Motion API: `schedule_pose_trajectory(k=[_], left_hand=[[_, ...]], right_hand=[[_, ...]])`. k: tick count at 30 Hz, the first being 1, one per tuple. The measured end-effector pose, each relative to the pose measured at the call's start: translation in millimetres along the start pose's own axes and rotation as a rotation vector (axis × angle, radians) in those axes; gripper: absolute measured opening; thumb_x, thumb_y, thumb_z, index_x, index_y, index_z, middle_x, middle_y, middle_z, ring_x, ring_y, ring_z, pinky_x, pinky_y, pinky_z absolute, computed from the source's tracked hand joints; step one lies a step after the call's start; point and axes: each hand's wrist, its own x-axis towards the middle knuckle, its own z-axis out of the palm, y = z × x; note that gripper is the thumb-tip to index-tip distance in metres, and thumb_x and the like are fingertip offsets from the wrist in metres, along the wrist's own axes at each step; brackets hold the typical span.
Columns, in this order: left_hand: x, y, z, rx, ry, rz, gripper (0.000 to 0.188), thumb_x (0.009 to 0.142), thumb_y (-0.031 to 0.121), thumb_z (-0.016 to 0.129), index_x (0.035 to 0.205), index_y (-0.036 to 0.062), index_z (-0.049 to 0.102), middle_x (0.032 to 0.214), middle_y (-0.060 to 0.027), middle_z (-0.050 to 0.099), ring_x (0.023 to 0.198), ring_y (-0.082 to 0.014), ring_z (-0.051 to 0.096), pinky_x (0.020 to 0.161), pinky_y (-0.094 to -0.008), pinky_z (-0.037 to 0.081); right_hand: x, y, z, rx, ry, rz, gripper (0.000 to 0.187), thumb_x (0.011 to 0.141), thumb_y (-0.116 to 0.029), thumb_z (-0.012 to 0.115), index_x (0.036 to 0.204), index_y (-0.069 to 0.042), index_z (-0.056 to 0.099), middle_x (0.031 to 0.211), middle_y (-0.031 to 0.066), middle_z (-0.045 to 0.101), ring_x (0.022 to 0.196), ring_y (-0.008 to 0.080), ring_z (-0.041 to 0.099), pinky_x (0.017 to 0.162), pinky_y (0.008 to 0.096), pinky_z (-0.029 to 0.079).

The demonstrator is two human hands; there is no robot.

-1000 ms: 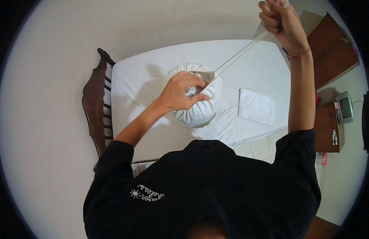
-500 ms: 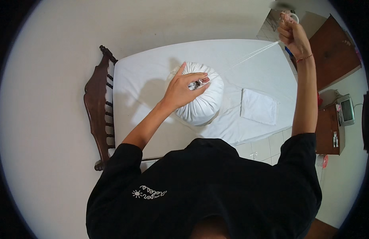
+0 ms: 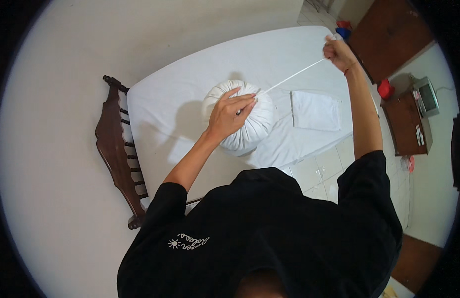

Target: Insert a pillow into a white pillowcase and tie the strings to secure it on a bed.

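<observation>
A round white cloth bundle (image 3: pixel 249 130), its fabric gathered in pleats toward the top, stands on the bed (image 3: pixel 185 69). My left hand (image 3: pixel 229 113) rests over the gathered top, thumb and fingertips pinched together on a thin white cord (image 3: pixel 294 75). The cord runs taut up and to the right from those fingertips. Its other end is closed in the fist of my right hand (image 3: pixel 339 52), raised over the bed's far right corner. Something pale shows at the top of that fist, too small to make out. Most of the bundle's centre is hidden beneath my left hand.
A folded white cloth (image 3: pixel 317 110) lies right of the bundle. The dark wooden headboard (image 3: pixel 110 141) edges the bed at left. Off to the right stand a brown cabinet (image 3: pixel 403 121) bearing a small silver television (image 3: pixel 427 98) and a red item (image 3: pixel 386 89). Floor tiles (image 3: pixel 329 164) show nearer me.
My right hand has come down and slightly left, the cord now a single taut line. My left fingers have closed in over the gathered centre. The whole view has tilted.
</observation>
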Motion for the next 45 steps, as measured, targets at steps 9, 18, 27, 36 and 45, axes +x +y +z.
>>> schedule_pose_trajectory(k=[9,18,27,36,45], left_hand=[[-10,0,-12,0.076,-0.060,-0.080,0.014,0.091,0.012,0.067,0.100,0.0055,0.075,0.102,-0.0102,0.074,0.096,-0.0195,0.070,0.106,-0.0428,0.041],[-13,32,-47,0.250,-0.093,-0.204,0.011,0.089,0.012,0.068,0.097,0.0108,0.076,0.100,-0.0054,0.074,0.101,-0.0182,0.068,0.109,-0.0420,0.035],[-68,101,-60,-0.626,0.545,-1.397,0.024,0.098,0.020,0.061,0.104,-0.0012,0.071,0.091,-0.0058,0.070,0.074,-0.0128,0.062,0.064,-0.0239,0.049],[-68,60,-107,-0.882,0.438,-1.522,0.016,0.095,0.010,0.063,0.101,-0.0047,0.066,0.093,-0.0105,0.068,0.083,-0.0185,0.068,0.081,-0.0284,0.059],[-1,24,-107,-0.626,-0.278,-1.396,0.023,0.091,0.012,0.069,0.100,-0.0086,0.067,0.100,-0.0181,0.070,0.083,-0.0201,0.071,0.080,-0.0289,0.059]], right_hand=[[-84,131,188,-0.860,-0.013,-0.726,0.029,0.077,-0.007,0.075,0.106,-0.009,0.069,0.114,0.0091,0.066,0.111,0.0287,0.060,0.099,0.0380,0.043],[-69,150,238,-1.119,-0.252,-0.748,0.013,0.073,-0.005,0.066,0.084,-0.006,0.060,0.085,0.0076,0.063,0.085,0.0287,0.059,0.073,0.0403,0.048],[-49,174,311,-1.062,-0.562,-0.774,0.011,0.075,-0.009,0.066,0.083,-0.004,0.061,0.081,0.0099,0.061,0.085,0.0302,0.058,0.072,0.0428,0.049],[-96,194,334,-1.379,-0.471,-1.023,0.013,0.076,-0.010,0.063,0.086,-0.003,0.061,0.086,0.0092,0.059,0.092,0.0249,0.057,0.066,0.0327,0.048],[-129,184,310,-1.465,0.005,-0.788,0.011,0.084,-0.016,0.063,0.090,-0.007,0.063,0.081,0.0066,0.059,0.081,0.0213,0.060,0.059,0.0324,0.048]])
